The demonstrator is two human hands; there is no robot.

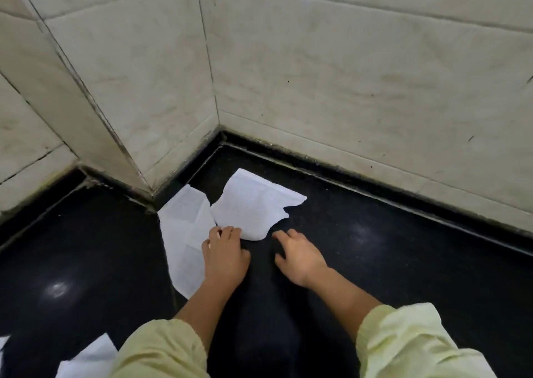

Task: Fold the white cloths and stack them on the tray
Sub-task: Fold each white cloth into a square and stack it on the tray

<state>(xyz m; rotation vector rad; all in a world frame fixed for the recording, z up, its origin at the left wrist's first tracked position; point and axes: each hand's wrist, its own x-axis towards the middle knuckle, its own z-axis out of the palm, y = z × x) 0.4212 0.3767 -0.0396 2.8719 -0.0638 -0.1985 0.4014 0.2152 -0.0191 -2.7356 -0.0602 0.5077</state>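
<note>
Sleeves, pale yellow, are filling the bottom edge of the view, both forearms reaching forward over a black polished counter that is running into a corner of tiled wall. No tray is showing. A flat cloth is lying spread at the left, its far corner touching the wall's foot. A rumpled cloth is sitting just right of it, overlapping its edge, one corner trailing off to the right. A third cloth is peeking in at the lower left, well apart. Left hand is resting palm down over the flat cloth, bent fingertips on the rumpled cloth's near edge; whether they are pinching it, cannot tell. Right hand is lying loose, fingers spread on the bare counter just beside that edge, holding nothing. Judgement: the cloths are looking thin, light and limp, so they are likely sliding easily on the glossy stone and sagging when lifted. Best hold is probably two adjacent corners, one per hand, after pressing the rumples flat.
</note>
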